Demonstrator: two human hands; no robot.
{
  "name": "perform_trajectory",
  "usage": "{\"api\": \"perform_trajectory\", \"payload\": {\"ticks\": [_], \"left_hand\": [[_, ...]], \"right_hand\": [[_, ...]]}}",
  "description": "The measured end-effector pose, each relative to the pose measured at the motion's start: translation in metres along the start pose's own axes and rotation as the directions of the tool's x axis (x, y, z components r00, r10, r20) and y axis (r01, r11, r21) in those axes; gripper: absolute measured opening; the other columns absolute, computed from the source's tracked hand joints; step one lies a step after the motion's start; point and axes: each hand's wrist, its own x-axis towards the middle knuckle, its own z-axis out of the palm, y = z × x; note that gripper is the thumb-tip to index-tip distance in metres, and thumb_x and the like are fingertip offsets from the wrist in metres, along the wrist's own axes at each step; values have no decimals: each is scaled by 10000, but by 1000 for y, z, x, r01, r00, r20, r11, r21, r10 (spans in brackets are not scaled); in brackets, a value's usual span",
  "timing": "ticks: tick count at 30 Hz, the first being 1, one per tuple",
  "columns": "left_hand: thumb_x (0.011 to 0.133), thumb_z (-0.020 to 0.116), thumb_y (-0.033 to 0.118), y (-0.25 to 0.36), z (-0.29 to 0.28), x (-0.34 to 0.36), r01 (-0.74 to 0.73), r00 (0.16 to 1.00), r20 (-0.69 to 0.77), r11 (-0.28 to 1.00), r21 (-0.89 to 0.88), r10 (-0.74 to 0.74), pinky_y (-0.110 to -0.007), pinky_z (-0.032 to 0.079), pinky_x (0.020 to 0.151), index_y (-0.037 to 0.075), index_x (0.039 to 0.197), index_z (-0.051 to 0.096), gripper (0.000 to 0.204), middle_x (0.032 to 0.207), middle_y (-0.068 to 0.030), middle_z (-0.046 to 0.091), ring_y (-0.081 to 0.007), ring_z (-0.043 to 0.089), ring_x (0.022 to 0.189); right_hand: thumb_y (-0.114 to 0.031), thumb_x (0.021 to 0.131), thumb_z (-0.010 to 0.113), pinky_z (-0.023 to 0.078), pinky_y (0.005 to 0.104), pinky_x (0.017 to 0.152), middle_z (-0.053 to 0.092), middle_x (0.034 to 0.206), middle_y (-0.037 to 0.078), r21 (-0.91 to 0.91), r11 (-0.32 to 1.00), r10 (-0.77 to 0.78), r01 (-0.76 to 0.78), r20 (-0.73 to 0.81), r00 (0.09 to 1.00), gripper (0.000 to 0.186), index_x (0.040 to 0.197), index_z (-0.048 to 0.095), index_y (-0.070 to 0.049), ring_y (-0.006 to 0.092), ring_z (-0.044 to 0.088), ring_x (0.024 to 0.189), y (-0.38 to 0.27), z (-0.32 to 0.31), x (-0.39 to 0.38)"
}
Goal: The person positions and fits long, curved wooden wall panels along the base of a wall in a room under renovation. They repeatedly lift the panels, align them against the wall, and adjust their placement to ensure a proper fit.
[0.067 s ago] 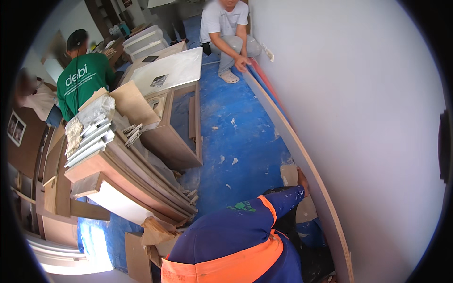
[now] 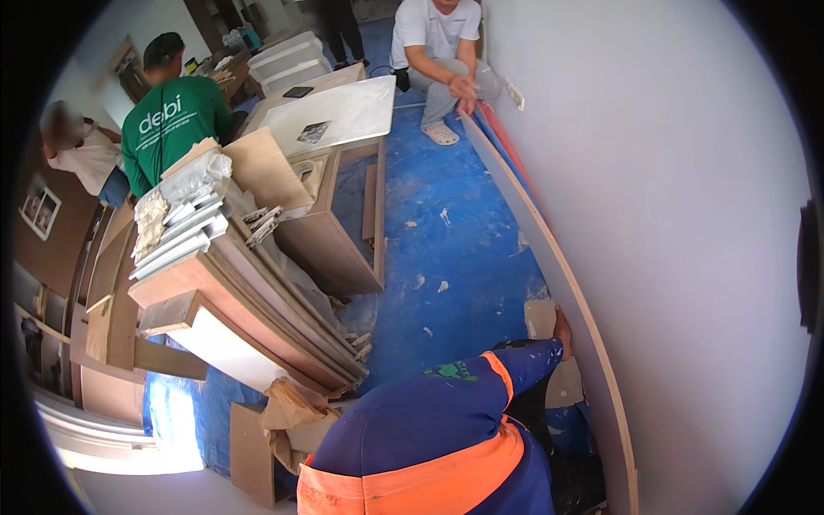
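A long, narrow wooden board [image 2: 592,365] stands on edge beside the pale wall, running from the lower right to the far end. My left hand [image 2: 563,333], at the end of a blue sleeve with orange bands, holds the board partway along its near half. Its fingers lie against the board's left side and are partly hidden. My right hand is out of view. At the far end crouches a co-worker [image 2: 438,39] in a white shirt, both hands close together at the board's tip. Brown scraps [image 2: 541,319] lie on the floor by my left hand.
Blue sheeting [image 2: 438,223] with white specks covers the floor. On the left rise stacked panels [image 2: 257,318] and a wooden cabinet frame [image 2: 343,232] with a white panel [image 2: 343,112] across it. Another co-worker [image 2: 172,124] in green sits behind them.
The view has shifted, so most things sit slightly further right. The far co-worker's hands have come together and one has lifted at the board's end. My left hand stays on the board.
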Motion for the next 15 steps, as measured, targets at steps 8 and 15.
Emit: {"api": "perform_trajectory", "payload": {"ticks": [8, 15], "left_hand": [[974, 440, 734, 52, 31, -58, -154, 643, 7, 120, 981, 766, -550, 325, 1188, 3, 1567, 378, 944, 1529, -305, 455, -504, 426, 1418], [867, 711, 652, 2, 159, -231, -718, 227, 817, -658, -227, -530, -504, 350, 1181, 33, 1570, 408, 985, 1369, -272, 624, -434, 550, 1335]], "right_hand": [[-490, 994, 609, 526, 425, 891, 720, 1151, 144, 301, 878, 394, -372, -13, 919, 529, 1293, 657, -57, 283, 673, 1024, -18, 41, 25], [-529, 966, 639, 516, 390, 827, 722, 1125, 125, 507, 694, 691, -512, -269, 671, 564, 1276, 656, -57, 244, 667, 983, -136, 82, 44]]}}
